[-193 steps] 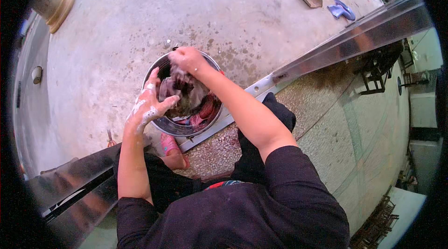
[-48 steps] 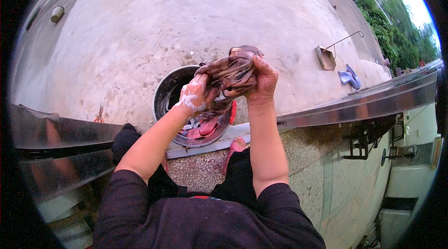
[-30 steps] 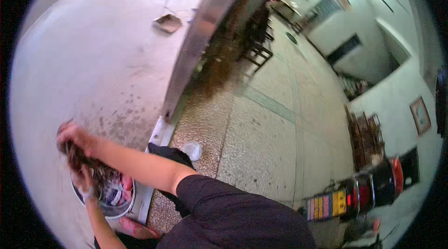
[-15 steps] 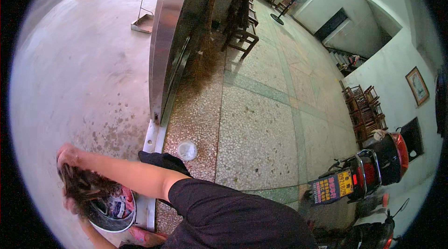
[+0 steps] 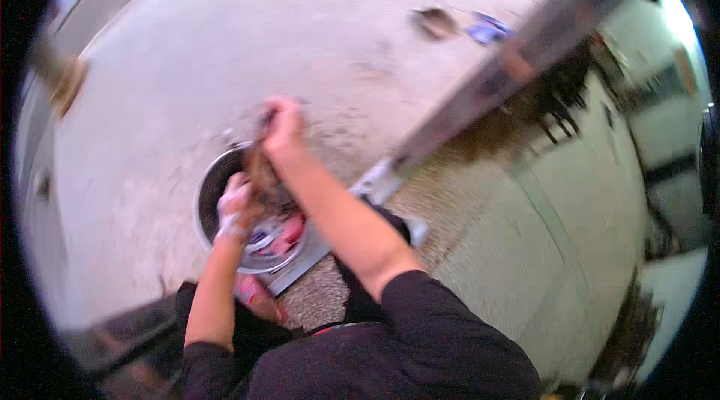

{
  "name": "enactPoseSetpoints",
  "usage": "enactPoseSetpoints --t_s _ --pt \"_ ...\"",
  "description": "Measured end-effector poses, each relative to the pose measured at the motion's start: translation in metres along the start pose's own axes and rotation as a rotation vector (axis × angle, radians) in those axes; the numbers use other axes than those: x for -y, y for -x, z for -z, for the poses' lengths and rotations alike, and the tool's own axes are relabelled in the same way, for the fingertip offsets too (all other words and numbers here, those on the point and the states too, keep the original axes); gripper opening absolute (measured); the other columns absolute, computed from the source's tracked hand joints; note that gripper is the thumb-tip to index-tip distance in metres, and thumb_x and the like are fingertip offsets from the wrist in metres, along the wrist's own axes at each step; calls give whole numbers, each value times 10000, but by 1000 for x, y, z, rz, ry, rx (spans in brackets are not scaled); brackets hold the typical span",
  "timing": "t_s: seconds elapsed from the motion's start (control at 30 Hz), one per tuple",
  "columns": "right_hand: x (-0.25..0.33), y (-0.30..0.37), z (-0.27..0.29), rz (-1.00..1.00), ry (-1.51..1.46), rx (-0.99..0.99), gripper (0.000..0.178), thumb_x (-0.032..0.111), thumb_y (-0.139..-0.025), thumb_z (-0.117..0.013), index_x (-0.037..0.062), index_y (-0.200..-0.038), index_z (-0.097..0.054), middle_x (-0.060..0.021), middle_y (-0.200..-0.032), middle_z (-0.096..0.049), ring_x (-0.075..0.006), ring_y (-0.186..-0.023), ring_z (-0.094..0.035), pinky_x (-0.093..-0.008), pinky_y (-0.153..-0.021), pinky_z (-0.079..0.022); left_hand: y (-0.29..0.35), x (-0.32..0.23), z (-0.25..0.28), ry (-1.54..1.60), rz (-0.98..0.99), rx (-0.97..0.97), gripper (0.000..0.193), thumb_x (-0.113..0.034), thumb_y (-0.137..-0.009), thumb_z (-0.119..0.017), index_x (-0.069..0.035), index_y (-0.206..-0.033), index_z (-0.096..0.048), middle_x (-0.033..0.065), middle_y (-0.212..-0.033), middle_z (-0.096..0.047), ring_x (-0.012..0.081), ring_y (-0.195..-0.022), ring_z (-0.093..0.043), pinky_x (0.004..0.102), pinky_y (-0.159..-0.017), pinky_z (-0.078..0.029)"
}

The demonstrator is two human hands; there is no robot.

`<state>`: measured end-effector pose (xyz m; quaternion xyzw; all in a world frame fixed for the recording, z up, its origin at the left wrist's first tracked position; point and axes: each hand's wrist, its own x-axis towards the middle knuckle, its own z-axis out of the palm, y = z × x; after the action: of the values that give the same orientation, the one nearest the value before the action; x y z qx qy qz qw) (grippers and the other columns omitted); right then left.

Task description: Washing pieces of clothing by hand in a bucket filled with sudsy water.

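A dark brown, wet-looking cloth [image 5: 262, 175] is stretched between my hands over a round bucket [image 5: 201, 211]. My left hand [image 5: 238, 203], with whitish suds on the wrist, is closed on its lower end, above the bucket. Higher and further right, my right hand [image 5: 284, 130] grips the upper end, just beyond the far rim. Inside the bucket lie pink and pale, striped clothes [image 5: 283, 239]. Motion blurs both hands, and the cloth's exact kind does not show.
The bucket stands beside a metal door sill [image 5: 300, 271], near my foot in a pink slipper [image 5: 259, 296]. A tall door leaf [image 5: 499, 81] slants up to the right. Beyond lie a dustpan [image 5: 436, 23] and a bluish-purple item [image 5: 487, 27]. Speckled floor [image 5: 480, 242] extends indoors.
My view has swung left, bringing the bucket and both hands nearer the middle. The dark cloth, bunched before, now hangs drawn out between my hands, the right one higher.
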<state>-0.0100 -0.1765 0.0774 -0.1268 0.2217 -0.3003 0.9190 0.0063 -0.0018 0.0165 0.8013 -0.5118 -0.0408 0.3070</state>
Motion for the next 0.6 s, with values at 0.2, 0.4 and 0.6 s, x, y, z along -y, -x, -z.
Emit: enactPoseSetpoints --t_s 0.2,0.4,0.6 --pt "-10 6 -10 121 -18 20 69 46 -701 -493 73 -638 -487 -47 -611 -520 -176 -571 -508 -291 -572 -429 8 -1 7 98 104 -26 379 -198 -727 -542 -14 -1056 -506 230 -1046 -475 389 -929 -500 420 -786 -437" --pt "-28 22 -24 196 86 1 89 1 -712 -492 72 -657 -492 -37 -663 -534 -163 -632 -519 -272 -632 -430 8 -3 -4 183 184 -162 609 -236 -752 -584 27 -1234 -320 246 -1196 -400 372 -1121 -397 375 -950 -331" --pt "-23 36 -29 242 125 115 66 4 -746 -493 56 -708 -509 -55 -729 -553 -175 -680 -531 -290 -664 -439 -25 25 34 243 306 -574 557 -195 -745 -575 75 -1174 -344 268 -1204 -363 384 -1092 -405 375 -916 -347"
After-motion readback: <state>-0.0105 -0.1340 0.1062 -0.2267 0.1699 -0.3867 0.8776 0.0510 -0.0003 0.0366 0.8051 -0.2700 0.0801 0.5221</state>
